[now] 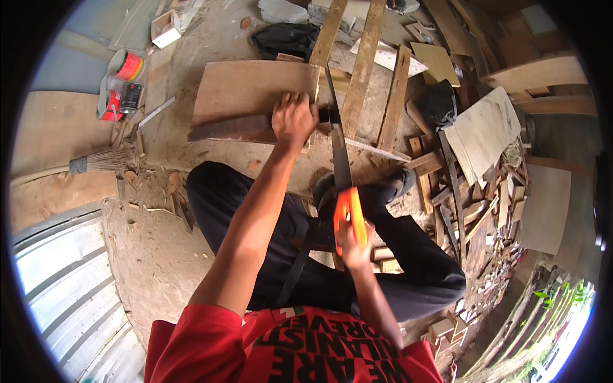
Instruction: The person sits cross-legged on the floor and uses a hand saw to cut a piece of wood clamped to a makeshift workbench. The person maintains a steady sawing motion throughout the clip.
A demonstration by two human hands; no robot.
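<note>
My right hand (pixel 355 241) is closed around the orange handle (pixel 350 214) of a handsaw. Its long steel blade (pixel 341 156) points away from me, crossing a dark wooden strip (pixel 239 128) near the strip's right end. My left hand (pixel 294 119) bears down on this strip just left of the blade, with fingers curled over it. Behind the strip, a wide brown wooden board (pixel 246 89) lies on the ground, its right edge close to my left knuckles. Whether the teeth are sunk into the wood is too small to tell.
Long planks (pixel 364 64) lie beyond the saw. Wood offcuts (pixel 469 217) and a pale panel (pixel 483 133) are heaped at right. A black bag (pixel 285 40) sits at the back. At left are cans (pixel 131 97) and a stick broom (pixel 99 161). My crossed legs (pixel 415 255) flank the saw handle.
</note>
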